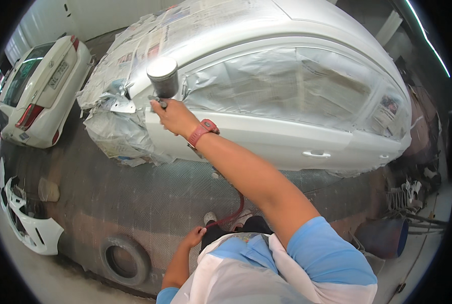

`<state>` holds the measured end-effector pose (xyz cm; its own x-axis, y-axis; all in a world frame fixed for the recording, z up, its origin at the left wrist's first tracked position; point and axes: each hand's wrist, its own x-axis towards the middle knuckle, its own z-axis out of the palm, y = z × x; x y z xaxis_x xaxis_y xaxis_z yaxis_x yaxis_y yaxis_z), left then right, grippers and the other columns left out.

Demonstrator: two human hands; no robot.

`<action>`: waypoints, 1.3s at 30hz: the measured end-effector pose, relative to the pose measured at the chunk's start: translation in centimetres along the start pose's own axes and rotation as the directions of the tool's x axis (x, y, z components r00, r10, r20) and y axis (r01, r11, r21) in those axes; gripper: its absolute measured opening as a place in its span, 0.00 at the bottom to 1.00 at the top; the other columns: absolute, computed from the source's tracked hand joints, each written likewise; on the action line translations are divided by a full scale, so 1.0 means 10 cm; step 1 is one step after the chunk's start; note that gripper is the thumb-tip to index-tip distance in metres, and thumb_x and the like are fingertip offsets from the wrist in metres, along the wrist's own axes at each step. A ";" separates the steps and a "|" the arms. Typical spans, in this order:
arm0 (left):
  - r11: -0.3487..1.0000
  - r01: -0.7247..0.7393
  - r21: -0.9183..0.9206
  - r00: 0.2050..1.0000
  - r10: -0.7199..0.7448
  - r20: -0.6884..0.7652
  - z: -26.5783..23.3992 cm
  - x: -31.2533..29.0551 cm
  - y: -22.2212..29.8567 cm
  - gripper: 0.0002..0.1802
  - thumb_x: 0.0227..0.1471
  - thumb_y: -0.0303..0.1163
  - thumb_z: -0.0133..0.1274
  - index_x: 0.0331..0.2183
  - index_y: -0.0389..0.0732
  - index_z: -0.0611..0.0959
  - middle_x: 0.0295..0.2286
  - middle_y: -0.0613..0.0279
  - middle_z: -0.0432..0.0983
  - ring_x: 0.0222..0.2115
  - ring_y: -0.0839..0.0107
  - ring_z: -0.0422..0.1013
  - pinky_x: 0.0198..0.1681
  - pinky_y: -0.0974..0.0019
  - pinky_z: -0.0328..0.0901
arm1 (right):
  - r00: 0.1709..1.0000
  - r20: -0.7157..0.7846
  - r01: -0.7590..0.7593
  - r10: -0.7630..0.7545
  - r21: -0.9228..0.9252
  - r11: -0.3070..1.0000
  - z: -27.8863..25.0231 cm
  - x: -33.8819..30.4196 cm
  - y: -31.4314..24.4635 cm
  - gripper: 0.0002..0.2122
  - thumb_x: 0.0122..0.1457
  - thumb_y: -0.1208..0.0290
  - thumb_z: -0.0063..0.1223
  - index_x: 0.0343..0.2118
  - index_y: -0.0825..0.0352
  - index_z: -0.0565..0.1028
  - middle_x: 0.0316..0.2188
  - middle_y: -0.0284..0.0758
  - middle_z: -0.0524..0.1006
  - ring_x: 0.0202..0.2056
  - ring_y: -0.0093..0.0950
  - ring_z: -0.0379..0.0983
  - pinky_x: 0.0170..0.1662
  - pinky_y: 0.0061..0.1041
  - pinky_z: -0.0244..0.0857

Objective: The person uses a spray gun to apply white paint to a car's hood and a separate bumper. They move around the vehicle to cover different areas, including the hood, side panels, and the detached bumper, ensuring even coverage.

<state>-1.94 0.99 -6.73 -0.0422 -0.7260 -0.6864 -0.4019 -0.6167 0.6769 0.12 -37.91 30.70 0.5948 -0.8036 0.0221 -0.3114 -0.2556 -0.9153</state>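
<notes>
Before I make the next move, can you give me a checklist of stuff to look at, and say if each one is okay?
1. Right grip on the spray gun: ok, fingers are around it, and it's raised beside the car.
2. Left grip on the red hose: ok, the hose runs to the hand.
3. Window paper in place: ok.
4. Door handle covered: not ok, it's bare.
5. Enough inside the cup: cannot tell, the inside is hidden.
6. Tire clear of the feet: ok, it lies off to the left.
</notes>
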 end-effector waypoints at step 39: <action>0.944 -0.240 0.228 0.750 0.329 -0.573 2.37 0.16 4.20 0.09 0.62 0.31 0.59 0.36 0.34 0.80 0.29 0.46 0.76 0.32 0.47 0.74 0.38 0.50 0.68 | 0.564 -0.762 0.071 -0.319 -0.339 0.938 -9.32 -1.32 -0.37 0.25 0.76 0.48 0.42 0.33 0.67 0.77 0.24 0.37 0.79 0.17 0.28 0.76 0.21 0.31 0.74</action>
<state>-40.56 -18.87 14.28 0.3605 -0.9221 -0.1402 -0.5776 -0.3388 0.7427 -75.65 -76.43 71.28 -0.1300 -0.7813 0.6104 -0.5013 -0.4794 -0.7204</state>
